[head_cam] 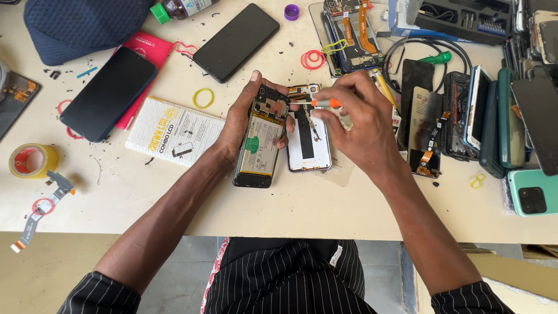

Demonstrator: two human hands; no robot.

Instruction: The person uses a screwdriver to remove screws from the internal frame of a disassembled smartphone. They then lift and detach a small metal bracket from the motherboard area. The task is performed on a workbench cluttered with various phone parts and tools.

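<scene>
My left hand [239,119] grips an opened phone [260,145] with its back off, battery and circuit board showing, tilted up from the table. My right hand [356,119] holds a small screwdriver with an orange collar [323,103], its tip pointing left at the phone's upper board. Between the hands a white back cover [309,136] with a black strip lies flat on the table.
Two dark phones [107,93] [236,42] and a white box [173,131] lie to the left, a yellow tape roll [33,160] near the left edge. Many phones and screens [488,116] crowd the right side. Rubber bands [203,97] and a tool tray [465,17] sit farther back.
</scene>
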